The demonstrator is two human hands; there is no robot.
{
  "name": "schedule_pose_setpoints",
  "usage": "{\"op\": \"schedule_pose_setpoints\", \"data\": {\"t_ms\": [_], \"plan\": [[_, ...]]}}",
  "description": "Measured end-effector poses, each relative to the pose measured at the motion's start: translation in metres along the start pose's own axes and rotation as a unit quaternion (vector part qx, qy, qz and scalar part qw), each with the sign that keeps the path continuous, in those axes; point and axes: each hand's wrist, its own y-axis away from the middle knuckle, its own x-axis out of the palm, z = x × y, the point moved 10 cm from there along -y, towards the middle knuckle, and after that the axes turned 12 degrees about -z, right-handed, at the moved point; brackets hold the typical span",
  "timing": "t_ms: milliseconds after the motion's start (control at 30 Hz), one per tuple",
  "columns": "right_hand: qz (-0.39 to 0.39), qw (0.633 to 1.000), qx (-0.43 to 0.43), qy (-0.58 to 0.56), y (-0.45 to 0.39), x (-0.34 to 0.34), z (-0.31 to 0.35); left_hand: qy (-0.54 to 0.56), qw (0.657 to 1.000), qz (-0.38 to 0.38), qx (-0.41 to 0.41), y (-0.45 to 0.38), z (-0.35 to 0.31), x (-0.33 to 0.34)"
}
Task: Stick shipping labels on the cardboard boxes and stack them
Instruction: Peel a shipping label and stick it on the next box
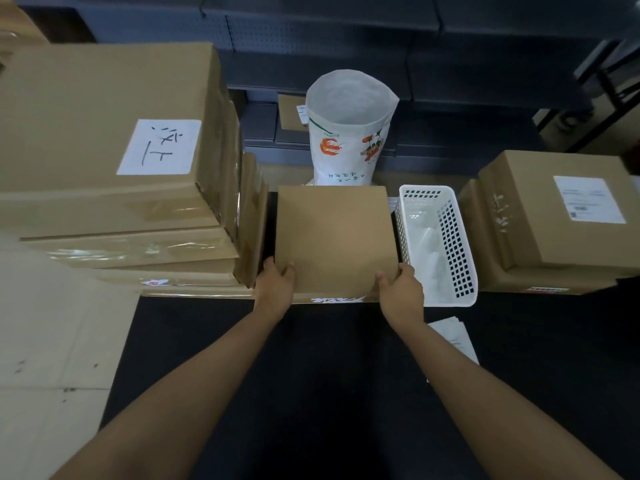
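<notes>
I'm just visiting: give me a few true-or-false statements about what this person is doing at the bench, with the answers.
1. Both hands, left hand and right hand, grip the middle box. True.
2. The middle box's top carries a label. False: it is bare.
3. The white basket sits left of that box. False: it sits to its right.
4. The top box of the right stack has a printed label. True.
5. The white bag stands behind the middle box. True.

matt cardboard box (334,237), perforated plastic basket (450,237)

Dim, soft overall blur, wide-angle bending at edges
</notes>
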Motion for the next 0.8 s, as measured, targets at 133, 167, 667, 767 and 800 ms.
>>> {"op": "schedule_pose_setpoints", "data": {"t_ms": [133, 167, 667, 767, 800], "plan": [[-0.01, 1.0, -0.007, -0.016, 0.017, -0.011, -0.004, 0.021, 1.0, 0.003, 0.013, 0.011, 0.003, -0.007], [-0.01, 1.0, -0.005, -0.019, 0.022, -0.014, -0.007, 0.027, 0.999, 0.005, 0.019, 0.016, 0.004, -0.009], [0.012, 0.999, -0.003, -0.037, 0.136, -0.053, -0.081, 0.007, 1.0, -0.012, 0.027, 0.149, 0.076, -0.063], [0.02, 0.999, -0.003, -0.046, 0.159, -0.057, -0.102, 0.017, 0.999, -0.03, 0.025, 0.177, 0.099, -0.072], [0.021, 0.999, -0.002, -0.046, 0.167, -0.057, -0.109, 0.019, 0.999, -0.032, 0.026, 0.184, 0.107, -0.074]]}}
